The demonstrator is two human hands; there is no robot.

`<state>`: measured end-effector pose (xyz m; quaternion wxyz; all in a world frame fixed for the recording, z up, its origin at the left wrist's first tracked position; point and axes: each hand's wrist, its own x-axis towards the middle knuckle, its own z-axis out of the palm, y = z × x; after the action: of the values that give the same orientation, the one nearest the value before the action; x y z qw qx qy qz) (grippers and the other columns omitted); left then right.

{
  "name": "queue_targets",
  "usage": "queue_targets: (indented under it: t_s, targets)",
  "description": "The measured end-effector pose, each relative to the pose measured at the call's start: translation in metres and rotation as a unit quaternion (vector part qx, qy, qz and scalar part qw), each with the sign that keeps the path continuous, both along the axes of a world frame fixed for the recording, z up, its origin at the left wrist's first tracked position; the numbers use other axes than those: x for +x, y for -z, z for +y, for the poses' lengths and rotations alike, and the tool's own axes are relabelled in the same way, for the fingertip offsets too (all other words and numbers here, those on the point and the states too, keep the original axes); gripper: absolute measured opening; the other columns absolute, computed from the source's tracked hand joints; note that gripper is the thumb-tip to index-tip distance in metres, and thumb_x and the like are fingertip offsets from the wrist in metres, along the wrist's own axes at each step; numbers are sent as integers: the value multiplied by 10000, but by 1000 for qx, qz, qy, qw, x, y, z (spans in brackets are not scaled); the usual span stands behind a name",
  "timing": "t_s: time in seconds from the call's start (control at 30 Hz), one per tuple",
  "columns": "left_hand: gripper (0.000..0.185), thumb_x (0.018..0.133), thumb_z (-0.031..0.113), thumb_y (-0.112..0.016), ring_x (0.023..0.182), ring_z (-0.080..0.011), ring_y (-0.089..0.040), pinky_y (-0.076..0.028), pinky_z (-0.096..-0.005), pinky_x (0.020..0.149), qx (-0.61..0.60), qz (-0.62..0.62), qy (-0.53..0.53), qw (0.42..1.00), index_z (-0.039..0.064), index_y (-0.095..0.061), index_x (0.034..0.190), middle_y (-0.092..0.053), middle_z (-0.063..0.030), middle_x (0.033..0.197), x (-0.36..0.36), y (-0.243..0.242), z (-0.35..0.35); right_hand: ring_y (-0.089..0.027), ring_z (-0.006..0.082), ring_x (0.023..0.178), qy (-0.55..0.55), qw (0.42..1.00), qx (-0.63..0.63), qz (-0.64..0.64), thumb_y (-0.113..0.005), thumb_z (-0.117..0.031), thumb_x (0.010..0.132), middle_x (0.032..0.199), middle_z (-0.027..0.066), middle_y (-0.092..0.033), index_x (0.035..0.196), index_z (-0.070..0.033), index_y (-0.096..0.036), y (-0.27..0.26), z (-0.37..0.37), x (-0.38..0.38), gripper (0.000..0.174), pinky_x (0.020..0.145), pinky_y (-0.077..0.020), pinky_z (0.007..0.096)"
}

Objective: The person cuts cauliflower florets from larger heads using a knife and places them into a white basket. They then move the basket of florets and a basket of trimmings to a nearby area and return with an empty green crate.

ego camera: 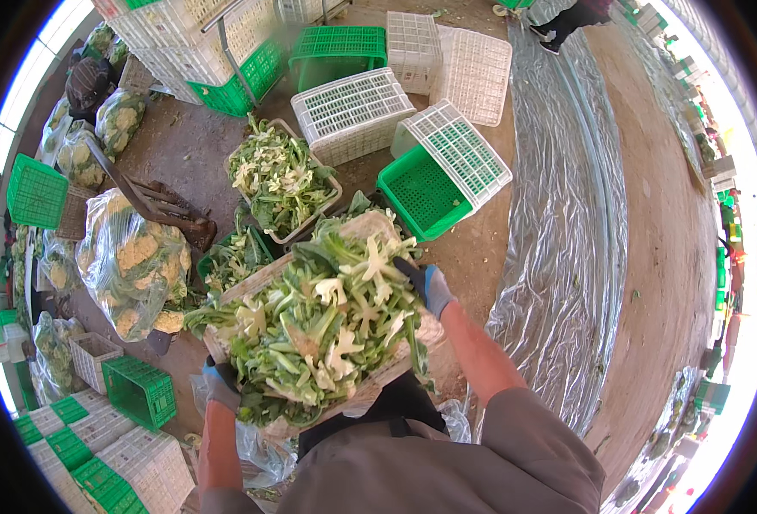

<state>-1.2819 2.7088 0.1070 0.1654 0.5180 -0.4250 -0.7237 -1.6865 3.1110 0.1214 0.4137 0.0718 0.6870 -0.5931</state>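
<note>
A pale plastic crate (264, 280), heaped with cauliflower leaves and cut stalks (327, 321), is held in front of my body. My left hand (221, 385), in a grey and dark work glove, grips its near left end. At the opposite end my right hand (427, 286), gloved the same way, holds on, its fingers partly hidden by leaves. Just beyond stands another crate (340, 189) full of cauliflower trimmings (279, 173). A green crate (206, 265) with more leaves is partly covered by the one I hold.
A clear bag of cauliflower heads (135, 263) sits at left beside a metal hand truck (160, 209). White crates (352, 115) and a green crate (426, 186) lie ahead. Crates are stacked at lower left (115, 456). Plastic sheeting (561, 225) runs along the right; a person (571, 22) walks beyond.
</note>
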Motion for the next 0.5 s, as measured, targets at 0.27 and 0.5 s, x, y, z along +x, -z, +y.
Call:
queue_targets:
  t_s: [0.27,0.5]
  targets:
    - [562,1116,557,-425,1278,-389,-638,-494,-536,1145,114,128,-71,983,174,-649,1462,-708,-99,1409,-171,91,41,-618,241,1355,51,993,-107,-15,-366,-286,1129,1576,158,-621,1606,-43,-553,76,4,-185,567,1140,-460,335]
    - [532,1017,593,-503,1126,-379,-683,-538,-462,1021,407,357,-215,813,181,-738,1259,-771,-159,1192,-180,278,31,-749,194,994,97,990,-78,59,-865,-357,966,1189,125,-793,1285,67,-745,155,-13,-266,544,858,-593,347]
